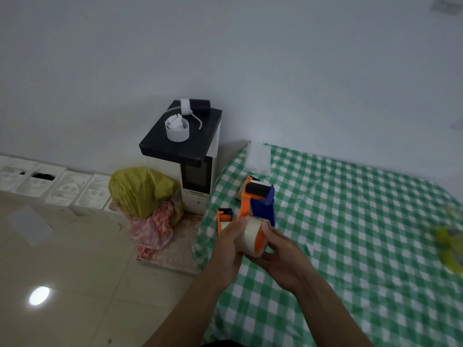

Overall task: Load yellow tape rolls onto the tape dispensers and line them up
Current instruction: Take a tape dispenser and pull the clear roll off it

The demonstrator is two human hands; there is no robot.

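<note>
The pale, translucent tape roll sits on the hub of the big orange-and-blue plastic tape dispenser. The left hand and right hand both curl their fingers round the roll. A smaller orange dispenser lies just left of the big dispenser. Blurred yellow tape rolls lie well to its right.

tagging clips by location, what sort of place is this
Likely a plain room in a home: green checked cloth on the work surface, tiled floor, and a small white appliance with plastic bags beside it against a bare wall.
</note>
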